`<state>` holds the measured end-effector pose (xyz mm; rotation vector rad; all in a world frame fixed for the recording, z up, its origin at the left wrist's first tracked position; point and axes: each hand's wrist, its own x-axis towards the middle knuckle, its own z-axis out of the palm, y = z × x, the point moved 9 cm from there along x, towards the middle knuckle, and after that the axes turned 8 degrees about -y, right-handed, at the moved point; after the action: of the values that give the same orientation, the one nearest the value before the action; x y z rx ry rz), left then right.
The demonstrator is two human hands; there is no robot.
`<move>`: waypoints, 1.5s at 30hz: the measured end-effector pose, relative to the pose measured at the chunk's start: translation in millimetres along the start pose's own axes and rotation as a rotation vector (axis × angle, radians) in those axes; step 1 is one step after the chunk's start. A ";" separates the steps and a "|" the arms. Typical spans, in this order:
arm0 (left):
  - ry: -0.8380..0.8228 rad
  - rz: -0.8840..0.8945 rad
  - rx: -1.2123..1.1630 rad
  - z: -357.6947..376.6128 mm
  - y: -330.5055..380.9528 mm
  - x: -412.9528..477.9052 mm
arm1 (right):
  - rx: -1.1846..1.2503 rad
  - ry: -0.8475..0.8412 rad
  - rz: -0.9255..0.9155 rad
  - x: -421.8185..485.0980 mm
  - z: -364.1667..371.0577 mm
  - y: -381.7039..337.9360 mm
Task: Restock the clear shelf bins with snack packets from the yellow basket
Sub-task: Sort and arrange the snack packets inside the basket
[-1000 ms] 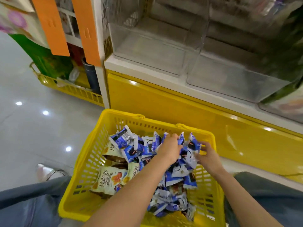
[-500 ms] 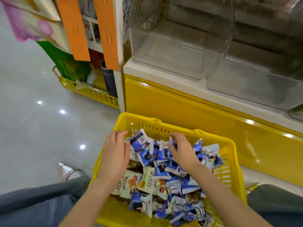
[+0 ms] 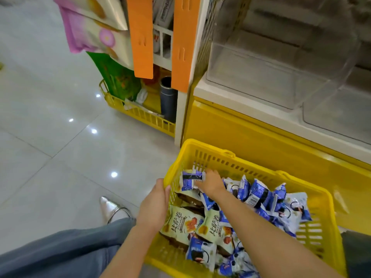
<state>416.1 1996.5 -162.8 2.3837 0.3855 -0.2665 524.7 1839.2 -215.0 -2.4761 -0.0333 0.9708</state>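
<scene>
While heaped in yellow basket (image 3: 251, 157) on floor (image 3: 60, 157): snack packets (image 3: 259, 194), blue and cream. Right hand (image 3: 212, 184) pinching one blue packet (image 3: 189, 180) at far-left corner; left hand (image 3: 155, 203) gripping basket's left rim. Clear shelf bins (image 3: 261, 77) beyond, higher up. Silver shoe (image 3: 111, 207) left of basket.

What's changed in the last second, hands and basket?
The left hand left the packets and moved out to the left rim of the yellow basket, which it now grips. The right hand reached across to the far-left corner, fingers on a blue packet; whether it grips it is unclear. The clear bins stay empty, and the other packets stay in the basket.
</scene>
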 end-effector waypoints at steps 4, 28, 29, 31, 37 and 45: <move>-0.046 -0.001 0.024 0.8 0.2 1.4 | 0.039 0.057 -0.051 -11.8 -2.3 -6.6; -0.086 0.049 -0.670 7.6 29.3 -32.6 | 0.027 -0.116 -0.261 -38.9 -5.5 25.7; -0.082 0.036 -0.675 7.8 27.8 -32.6 | -0.004 -0.154 -0.231 -32.4 5.6 31.7; -0.075 0.011 -0.685 8.5 26.5 -30.7 | -0.126 -0.168 -0.226 -21.9 20.5 38.7; -0.068 -0.049 -0.747 14.6 31.2 -23.8 | -0.603 0.047 -0.290 -16.4 13.2 30.6; -0.068 -0.111 -0.716 28.1 33.3 -24.7 | -0.655 0.095 -0.400 -33.3 7.0 19.6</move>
<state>402.1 1948.9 -155.9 1.6508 0.4851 -0.2121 492.4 1818.4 -207.0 -2.9099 -0.9097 0.7410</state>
